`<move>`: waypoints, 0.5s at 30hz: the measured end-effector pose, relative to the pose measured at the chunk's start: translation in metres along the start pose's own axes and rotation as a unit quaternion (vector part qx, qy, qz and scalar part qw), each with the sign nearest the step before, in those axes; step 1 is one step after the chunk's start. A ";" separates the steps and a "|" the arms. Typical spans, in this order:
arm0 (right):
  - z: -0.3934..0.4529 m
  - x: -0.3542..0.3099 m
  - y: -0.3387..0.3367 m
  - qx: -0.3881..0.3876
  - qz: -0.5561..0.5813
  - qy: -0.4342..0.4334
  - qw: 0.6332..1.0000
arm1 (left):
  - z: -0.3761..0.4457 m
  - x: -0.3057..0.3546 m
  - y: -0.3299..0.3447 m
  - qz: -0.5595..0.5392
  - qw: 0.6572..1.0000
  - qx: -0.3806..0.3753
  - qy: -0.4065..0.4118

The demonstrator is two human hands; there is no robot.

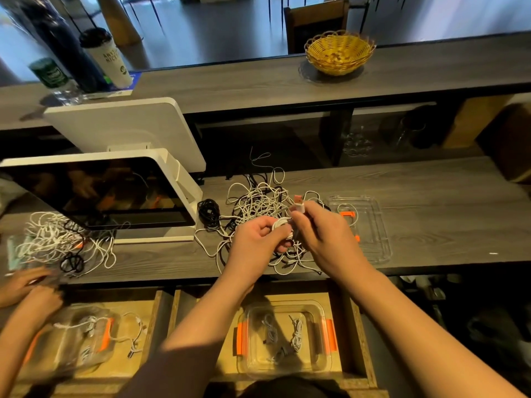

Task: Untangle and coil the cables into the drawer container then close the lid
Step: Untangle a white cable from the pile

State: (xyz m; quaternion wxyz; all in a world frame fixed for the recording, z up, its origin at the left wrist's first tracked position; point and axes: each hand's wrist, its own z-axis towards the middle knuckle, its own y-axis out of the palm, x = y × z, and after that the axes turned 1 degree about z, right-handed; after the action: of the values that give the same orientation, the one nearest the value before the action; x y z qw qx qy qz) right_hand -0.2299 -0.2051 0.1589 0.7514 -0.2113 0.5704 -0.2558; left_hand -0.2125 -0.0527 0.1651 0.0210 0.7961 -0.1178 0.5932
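A tangled heap of white and black cables point(255, 202) lies on the dark counter. Above its near edge my left hand point(255, 238) grips a small coil of white cable point(282, 224). My right hand point(321, 231) pinches the same cable's end, and its white USB plug point(298, 204) sticks up above my fingers. In the open drawer below sits a clear container point(287, 369) with orange clips, holding a few coiled cables point(297, 333). Its clear lid point(373, 225) lies on the counter to the right of my hands.
A white point-of-sale screen point(100, 193) stands at the left, with a second cable tangle point(54, 239) in front of it. Another person's hands point(31, 291) work over a second drawer container point(71, 337). A yellow basket point(339, 51) and cups point(106, 57) sit on the upper shelf.
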 end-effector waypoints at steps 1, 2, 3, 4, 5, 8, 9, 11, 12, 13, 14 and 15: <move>0.000 -0.001 -0.001 0.005 0.000 -0.002 1.000 | -0.001 0.001 0.001 -0.018 1.000 -0.005 -0.014; 0.001 -0.003 -0.002 0.010 0.001 -0.004 1.000 | -0.002 0.001 0.002 -0.039 0.999 -0.010 -0.028; 0.001 -0.004 -0.003 0.018 0.004 -0.006 1.000 | -0.004 0.001 0.002 -0.058 0.997 -0.015 -0.037; 0.001 -0.006 -0.004 0.029 0.008 -0.011 0.999 | -0.005 0.001 0.002 -0.073 0.996 -0.017 -0.042; 0.000 -0.007 -0.004 0.038 0.009 -0.016 0.999 | -0.006 0.001 0.002 -0.082 0.996 -0.015 -0.042; -0.002 -0.008 -0.005 0.040 0.019 -0.020 0.999 | -0.007 0.002 0.000 -0.084 0.996 -0.002 -0.036; -0.003 -0.008 -0.005 0.042 0.027 -0.012 0.999 | -0.008 0.002 0.000 -0.081 0.996 0.002 -0.034; -0.004 -0.008 -0.006 0.048 0.038 0.014 0.998 | -0.009 0.002 0.000 -0.086 0.996 0.005 -0.039; -0.005 -0.008 -0.008 0.050 0.039 0.018 0.998 | -0.011 0.002 0.000 -0.098 0.994 0.003 -0.047; -0.005 -0.008 -0.008 0.047 0.036 0.014 0.998 | -0.012 0.002 -0.001 -0.116 0.992 -0.001 -0.058; -0.005 -0.008 -0.009 0.039 0.031 0.005 0.999 | -0.013 0.001 -0.001 -0.136 0.988 -0.007 -0.071; -0.005 -0.008 -0.009 0.023 0.029 -0.005 0.999 | -0.014 0.001 -0.001 -0.153 0.985 -0.010 -0.082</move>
State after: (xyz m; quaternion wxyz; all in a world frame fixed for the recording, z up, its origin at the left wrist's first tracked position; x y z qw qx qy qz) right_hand -0.2377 -0.2076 0.1691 0.7659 -0.1784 0.5667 -0.2456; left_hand -0.2249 -0.0496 0.1698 0.1098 0.8505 -0.0019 0.5143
